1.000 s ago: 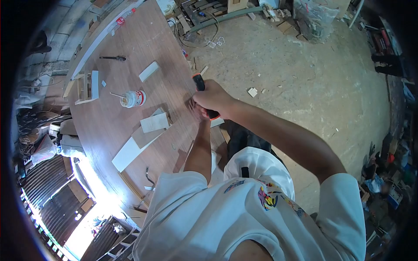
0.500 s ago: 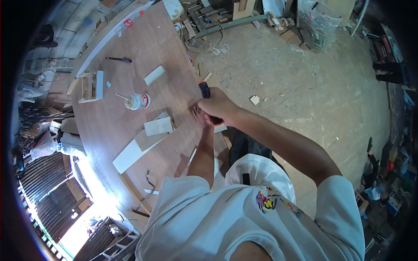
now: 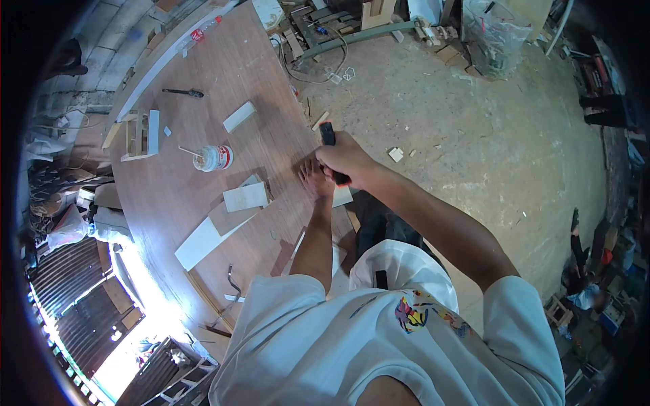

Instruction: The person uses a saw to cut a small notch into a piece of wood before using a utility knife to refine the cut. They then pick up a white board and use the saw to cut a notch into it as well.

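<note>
My left hand (image 3: 315, 180) lies on the tabletop near its right edge, its fingers stretched out and flat. A pale board (image 3: 342, 196) shows just below that hand, and what is under the palm is hidden. Closed beside and above it, my right hand (image 3: 347, 160) grips a black handle with orange edges (image 3: 328, 133). The tool's working end is out of sight. On the table to the left are a white block (image 3: 246, 197), a longer white board (image 3: 202, 244) and another white piece (image 3: 240, 117).
An open jar (image 3: 218, 158) with a stick in it stands on the wooden table (image 3: 271, 135). A small wooden frame (image 3: 142, 133), a dark tool (image 3: 184, 93) and a plastic bottle (image 3: 203, 30) are farther off. Wood scraps (image 3: 395, 154) lie on the floor to the right.
My right hand has shifted slightly right and up with the black-and-orange handle, drawing back from the table edge. My left hand stays on the table, its fingers now showing more.
</note>
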A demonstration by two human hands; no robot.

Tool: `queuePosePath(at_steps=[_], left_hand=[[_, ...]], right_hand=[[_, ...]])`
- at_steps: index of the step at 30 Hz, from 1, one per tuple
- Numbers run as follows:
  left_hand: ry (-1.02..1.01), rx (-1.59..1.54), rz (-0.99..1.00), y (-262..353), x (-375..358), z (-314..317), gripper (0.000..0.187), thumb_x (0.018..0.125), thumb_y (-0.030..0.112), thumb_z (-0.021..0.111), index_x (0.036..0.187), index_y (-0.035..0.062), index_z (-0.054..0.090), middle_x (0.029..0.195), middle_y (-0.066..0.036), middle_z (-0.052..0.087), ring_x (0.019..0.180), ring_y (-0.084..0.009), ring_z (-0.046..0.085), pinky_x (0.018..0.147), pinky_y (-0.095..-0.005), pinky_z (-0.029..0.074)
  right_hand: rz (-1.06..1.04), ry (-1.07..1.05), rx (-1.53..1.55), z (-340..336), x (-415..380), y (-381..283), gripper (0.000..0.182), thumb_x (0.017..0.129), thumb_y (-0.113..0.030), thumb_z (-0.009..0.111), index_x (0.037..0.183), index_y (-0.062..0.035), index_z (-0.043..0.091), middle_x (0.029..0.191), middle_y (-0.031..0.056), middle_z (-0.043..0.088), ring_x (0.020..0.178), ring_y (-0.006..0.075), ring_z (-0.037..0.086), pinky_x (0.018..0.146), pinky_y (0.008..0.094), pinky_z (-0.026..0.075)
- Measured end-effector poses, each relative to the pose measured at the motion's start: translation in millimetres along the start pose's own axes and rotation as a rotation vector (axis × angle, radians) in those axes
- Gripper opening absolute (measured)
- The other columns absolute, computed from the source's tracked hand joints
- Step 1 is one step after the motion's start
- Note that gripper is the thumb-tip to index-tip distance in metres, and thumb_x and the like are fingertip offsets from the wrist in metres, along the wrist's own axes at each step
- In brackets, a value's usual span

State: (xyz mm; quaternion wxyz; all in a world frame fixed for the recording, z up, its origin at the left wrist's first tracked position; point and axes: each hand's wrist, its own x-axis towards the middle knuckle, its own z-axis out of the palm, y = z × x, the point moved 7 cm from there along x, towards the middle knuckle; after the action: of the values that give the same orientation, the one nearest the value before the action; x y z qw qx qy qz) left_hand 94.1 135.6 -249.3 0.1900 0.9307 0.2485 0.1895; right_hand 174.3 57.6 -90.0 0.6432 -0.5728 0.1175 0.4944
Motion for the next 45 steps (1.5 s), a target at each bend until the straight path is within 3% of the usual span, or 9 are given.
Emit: queuePosePath(at_steps=[5,7,11,14,18,29,37,42,45], left_hand=[[-0.029,-0.007,-0.041,-7.3,-4.7,6.3,0.034,0.070,0.025,0.061,0.098,0.0061,0.055,0.111,-0.014,0.054,0.107,-0.0324,0.047,0.088,-0.0427,0.037],[-0.033,0.115,0.026,-7.9,-7.3,14.4,0.036,0.069,0.024,0.062,0.098,0.0053,0.055,0.110,-0.014,0.053,0.108,-0.0327,0.047,0.087,-0.0433,0.037],[-0.038,0.072,0.011,-6.1,5.8,13.0,0.035,0.068,0.024,0.062,0.097,0.0047,0.055,0.106,-0.014,0.054,0.105,-0.0328,0.048,0.087,-0.0432,0.037],[-0.056,-0.071,-0.069,-0.6,0.6,2.9,0.031,0.072,0.023,0.060,0.095,0.0036,0.056,0.099,-0.015,0.055,0.100,-0.0342,0.050,0.085,-0.0445,0.037],[0.166,-0.062,0.109,2.2,0.9,-2.2,0.028,0.074,0.024,0.058,0.093,0.0038,0.056,0.096,-0.015,0.055,0.095,-0.0343,0.050,0.083,-0.0450,0.038],[0.015,-0.034,-0.014,1.3,2.8,1.8,0.022,0.074,0.023,0.062,0.087,0.0058,0.055,0.091,-0.012,0.054,0.091,-0.0327,0.050,0.080,-0.0451,0.038],[-0.061,-0.062,-0.048,7.9,3.6,4.0,0.025,0.073,0.022,0.062,0.090,0.0055,0.056,0.096,-0.012,0.055,0.094,-0.0324,0.051,0.085,-0.0446,0.039],[0.234,-0.092,0.057,5.8,1.8,-6.2,0.024,0.073,0.020,0.061,0.091,0.0048,0.056,0.093,-0.012,0.054,0.091,-0.0325,0.051,0.085,-0.0452,0.039],[0.127,-0.167,0.055,-3.0,-0.7,5.2,0.026,0.073,0.021,0.060,0.094,0.0053,0.057,0.094,-0.013,0.055,0.093,-0.0335,0.050,0.088,-0.0456,0.039]], right_hand=[[-0.143,0.072,-0.131,-10.6,38.4,39.0,0.007,0.075,0.002,0.045,0.080,-0.0036,0.045,0.054,0.0050,0.043,0.038,0.0151,0.044,0.035,0.0327,0.036],[-0.103,0.170,-0.242,-24.2,87.9,70.1,0.013,0.074,-0.003,0.049,0.078,0.0049,0.058,0.060,0.0130,0.057,0.045,0.0187,0.055,0.039,0.0347,0.041],[-0.115,0.201,-0.387,-23.4,116.4,65.2,0.008,0.075,0.003,0.043,0.068,-0.0022,0.045,0.053,0.0054,0.043,0.036,0.0163,0.044,0.034,0.0336,0.036],[-0.002,0.049,-0.002,-3.5,58.0,25.5,0.012,0.075,0.002,0.045,0.066,-0.0038,0.045,0.054,0.0047,0.045,0.040,0.0148,0.046,0.036,0.0322,0.037],[-0.041,0.033,-0.062,-4.1,17.9,4.3,0.011,0.076,0.002,0.046,0.067,-0.0045,0.045,0.054,0.0043,0.045,0.041,0.0141,0.046,0.037,0.0317,0.037],[0.100,0.184,-0.074,-17.3,96.2,42.2,0.005,0.076,-0.001,0.048,0.071,0.0011,0.049,0.053,0.0089,0.049,0.039,0.0177,0.050,0.034,0.0326,0.040],[0.074,0.086,0.029,-1.7,37.5,-1.9,0.011,0.076,0.003,0.046,0.069,-0.0037,0.043,0.055,0.0050,0.043,0.041,0.0150,0.044,0.038,0.0313,0.037],[0.102,-0.021,0.033,6.1,-16.6,-38.6,0.013,0.075,0.004,0.050,0.068,-0.0041,0.043,0.057,0.0046,0.044,0.047,0.0143,0.046,0.041,0.0312,0.037],[0.110,-0.006,0.041,-0.8,-23.5,-31.5,0.013,0.076,0.004,0.048,0.067,-0.0038,0.044,0.058,0.0051,0.045,0.047,0.0140,0.046,0.041,0.0308,0.036]])
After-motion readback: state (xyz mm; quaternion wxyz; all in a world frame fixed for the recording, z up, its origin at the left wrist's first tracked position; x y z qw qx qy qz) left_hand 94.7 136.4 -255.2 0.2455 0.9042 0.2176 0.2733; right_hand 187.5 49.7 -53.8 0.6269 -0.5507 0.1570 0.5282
